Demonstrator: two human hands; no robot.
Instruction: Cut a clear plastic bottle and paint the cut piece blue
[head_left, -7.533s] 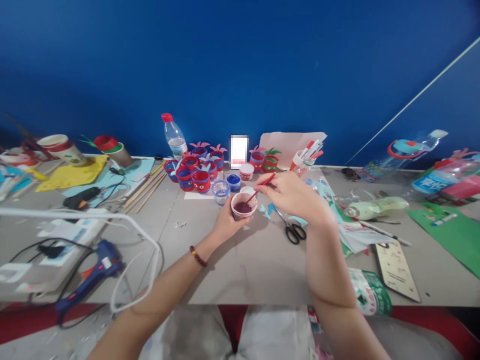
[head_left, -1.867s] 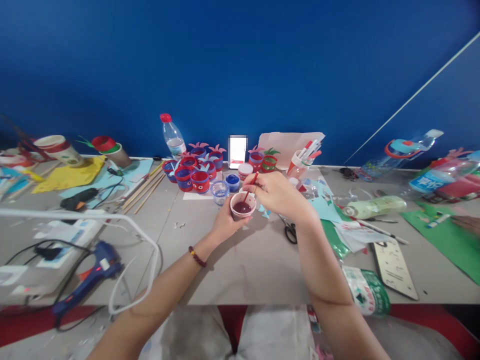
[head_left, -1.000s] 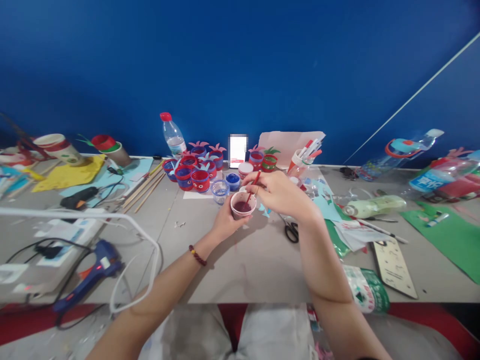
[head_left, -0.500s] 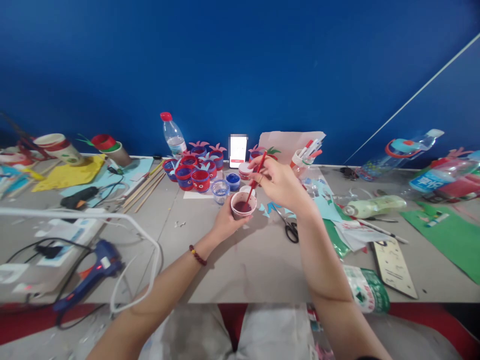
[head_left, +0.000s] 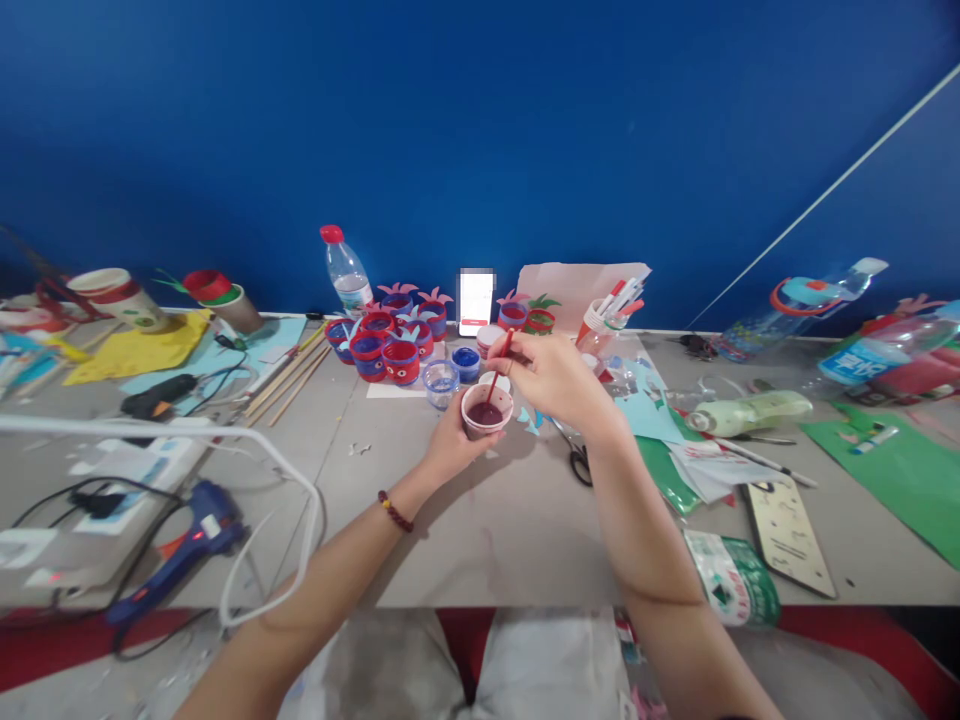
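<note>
My left hand (head_left: 448, 440) is wrapped round a small paper cup (head_left: 487, 432) with dark reddish-purple liquid in it, held above the table. Between the fingers of my right hand (head_left: 551, 375) is a red paintbrush (head_left: 501, 366), slanting down so that its lower end dips into the cup; its tip is hidden in the liquid. Just behind the cup stand a clear tub (head_left: 441, 384) and a jar of blue paint (head_left: 466, 364). A group of red and blue painted cups (head_left: 401, 362) with paper leaves stands further back to the left.
A phone (head_left: 475, 303) leans at the wall. Scissors (head_left: 580, 465) and blue paper scraps lie under my right forearm. To the left are wooden sticks (head_left: 289, 385), a blue glue gun (head_left: 210, 520) and a white cable (head_left: 300, 470). A green bottle (head_left: 750, 412) lies at right.
My right hand has shifted slightly left and down, and the brush's upper end has tipped left. Its lower end moved a little left inside the cup. The left hand stays in place.
</note>
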